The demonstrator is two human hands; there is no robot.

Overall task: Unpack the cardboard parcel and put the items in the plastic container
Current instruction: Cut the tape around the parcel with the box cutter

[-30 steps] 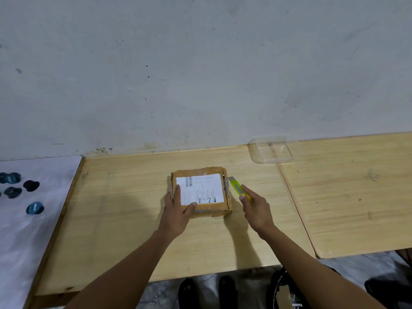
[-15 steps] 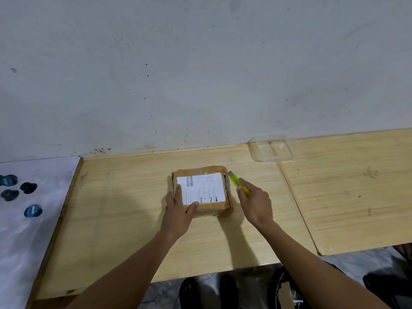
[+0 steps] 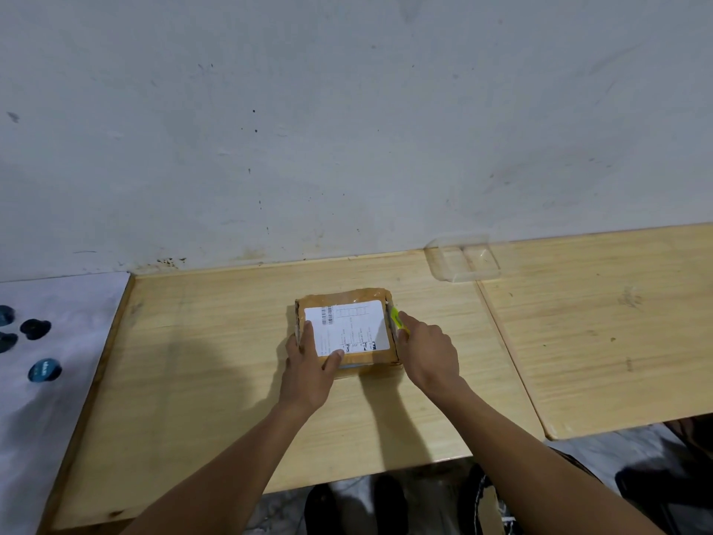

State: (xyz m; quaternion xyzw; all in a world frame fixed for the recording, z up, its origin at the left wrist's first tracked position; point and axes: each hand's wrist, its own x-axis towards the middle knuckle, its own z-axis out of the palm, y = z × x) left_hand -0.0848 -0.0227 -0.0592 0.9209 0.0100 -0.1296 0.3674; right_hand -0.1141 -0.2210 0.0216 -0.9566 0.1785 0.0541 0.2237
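Note:
A small brown cardboard parcel (image 3: 347, 299) with a white shipping label lies flat in the middle of the wooden table (image 3: 200, 364). My left hand (image 3: 308, 364) holds its near left corner, fingers on the left side and thumb on the label. My right hand (image 3: 428, 353) grips a yellow-green box cutter (image 3: 396, 320), whose tip lies against the parcel's right edge. A clear plastic container (image 3: 463, 260) stands empty at the back right, near the wall.
A second wooden board (image 3: 617, 322) adjoins the table on the right. On the left a white sheet (image 3: 50, 399) carries several dark blue round pieces (image 3: 44, 369). The grey wall runs along the back. Dark shoes show below the table's front edge.
My right hand has slid left with the cutter until it sits tight against the parcel's right edge. My left hand has kept its hold on the parcel.

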